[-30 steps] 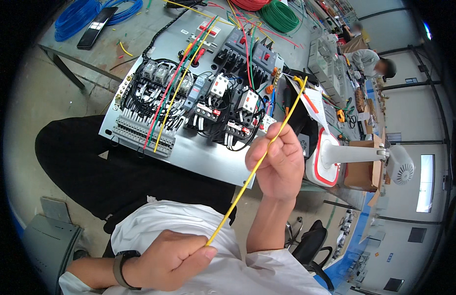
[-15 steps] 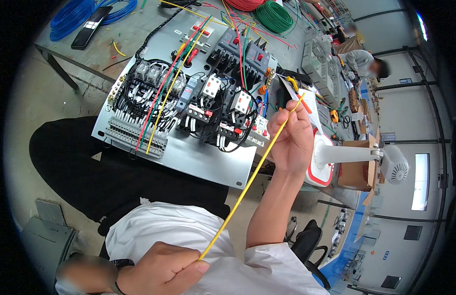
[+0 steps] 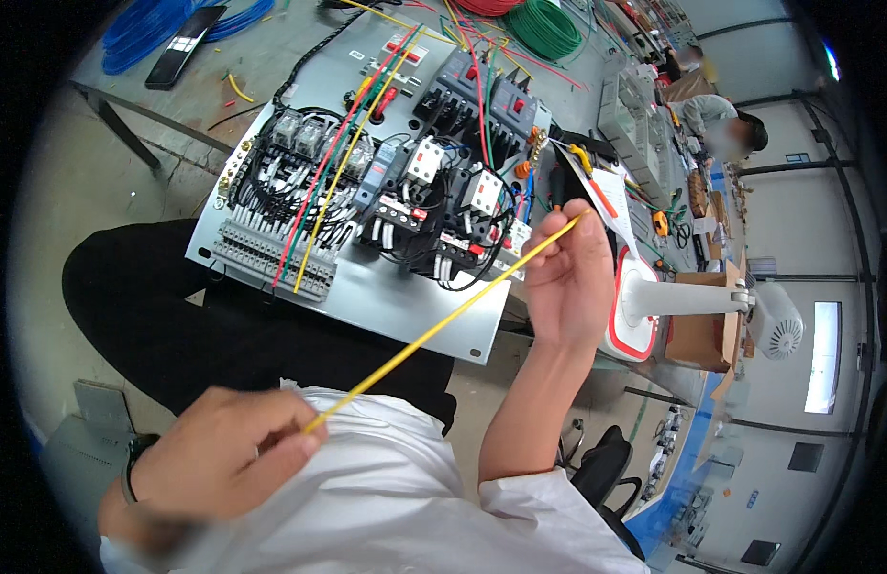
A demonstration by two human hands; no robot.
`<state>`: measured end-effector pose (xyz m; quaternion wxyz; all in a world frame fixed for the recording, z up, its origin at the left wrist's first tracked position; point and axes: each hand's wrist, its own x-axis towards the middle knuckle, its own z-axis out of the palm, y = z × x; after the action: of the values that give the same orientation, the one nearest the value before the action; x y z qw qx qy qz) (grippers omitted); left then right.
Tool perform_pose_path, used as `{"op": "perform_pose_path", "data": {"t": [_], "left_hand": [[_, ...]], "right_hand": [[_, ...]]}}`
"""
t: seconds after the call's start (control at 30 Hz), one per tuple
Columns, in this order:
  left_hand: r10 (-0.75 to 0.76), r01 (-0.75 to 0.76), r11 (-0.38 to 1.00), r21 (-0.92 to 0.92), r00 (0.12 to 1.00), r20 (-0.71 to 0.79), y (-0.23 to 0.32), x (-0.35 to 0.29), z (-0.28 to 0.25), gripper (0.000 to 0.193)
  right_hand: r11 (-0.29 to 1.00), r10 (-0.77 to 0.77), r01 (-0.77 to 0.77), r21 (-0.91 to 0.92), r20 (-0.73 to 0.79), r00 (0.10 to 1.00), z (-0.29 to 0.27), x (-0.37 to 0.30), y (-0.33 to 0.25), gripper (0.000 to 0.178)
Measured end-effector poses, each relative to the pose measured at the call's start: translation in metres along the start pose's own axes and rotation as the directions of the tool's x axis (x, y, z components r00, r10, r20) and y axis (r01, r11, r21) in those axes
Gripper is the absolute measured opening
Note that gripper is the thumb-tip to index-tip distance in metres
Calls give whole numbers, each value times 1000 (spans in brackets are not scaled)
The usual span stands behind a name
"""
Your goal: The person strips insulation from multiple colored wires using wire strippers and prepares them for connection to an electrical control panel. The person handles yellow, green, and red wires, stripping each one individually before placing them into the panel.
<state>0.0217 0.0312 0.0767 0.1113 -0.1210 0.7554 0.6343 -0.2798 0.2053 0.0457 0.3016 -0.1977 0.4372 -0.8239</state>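
A yellow wire [image 3: 429, 335] is stretched at a slant between my two hands. Its lower end is pinched by my left hand [image 3: 223, 450], closed in front of the white shirt. My right hand [image 3: 573, 277] grips the upper end between thumb and fingers, just beyond the panel's right corner. Behind the wire, a metal mounting plate [image 3: 396, 325] carries relays, contactors [image 3: 424, 163], breakers [image 3: 510, 105] and a terminal strip [image 3: 271, 256]. Red, green and yellow wires lie loose across it.
Blue [image 3: 142, 38] and green wire coils [image 3: 544, 29] and a phone [image 3: 185, 48] lie on the bench. A white fan [image 3: 644, 301] stands right of my right hand, by a cardboard box [image 3: 702, 330]. Another person [image 3: 707, 115] is at the far right.
My left hand has moved up and to the left with its end of the wire, which now slants less steeply. My right hand has shifted slightly and still grips its end.
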Motion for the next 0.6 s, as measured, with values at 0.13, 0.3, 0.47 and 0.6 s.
{"op": "perform_pose_path", "data": {"t": [0.13,0.3,0.47,0.6], "left_hand": [[143,-122,986,114,968,-208,4,17,1,25],[369,-231,902,366,852,-372,3,32,16,40],[421,-237,861,450,829,-368,3,27,21,46],[446,-252,842,477,822,-354,0,25,22,46]], "right_hand": [[997,48,-43,-57,99,994,37,-29,25,27],[989,79,-64,-135,105,991,66,-55,42,30],[984,58,-31,-177,149,987,72,-62,44,31],[976,-25,60,-209,165,986,73,-63,48,31]]}}
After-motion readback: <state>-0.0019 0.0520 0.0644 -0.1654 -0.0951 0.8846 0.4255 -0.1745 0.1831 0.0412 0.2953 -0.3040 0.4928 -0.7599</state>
